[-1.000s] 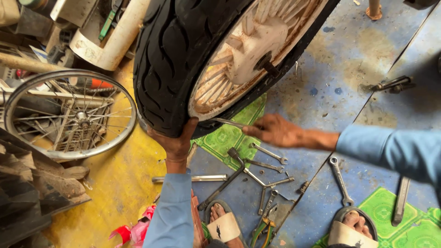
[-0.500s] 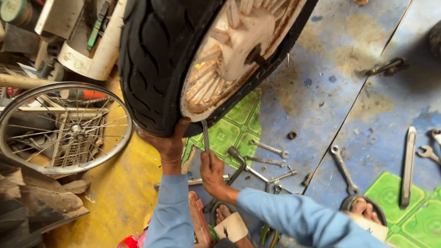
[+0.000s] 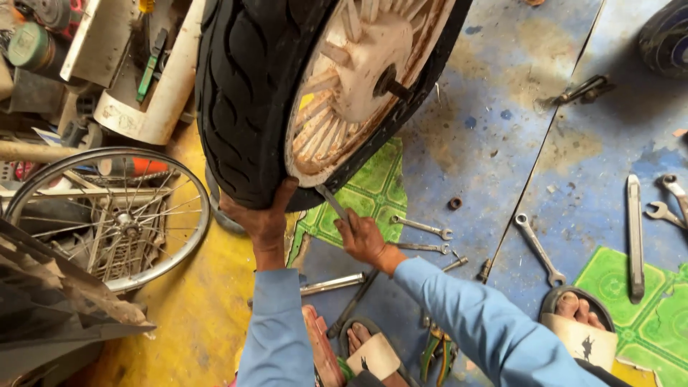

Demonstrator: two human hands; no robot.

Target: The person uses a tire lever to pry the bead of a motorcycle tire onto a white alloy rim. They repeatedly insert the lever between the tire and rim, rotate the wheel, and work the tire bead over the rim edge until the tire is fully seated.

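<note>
Blue and yellow workshop floor lies under me, littered with wrenches at about four o'clock. At twelve o'clock stands the black tyre on its white wheel. My left hand cups the tyre's lower edge from beneath, fingers pressed against the rubber. My right hand is closed around a flat metal lever, whose tip meets the rim at the tyre's bottom. A spoked bicycle wheel lies at nine o'clock.
</note>
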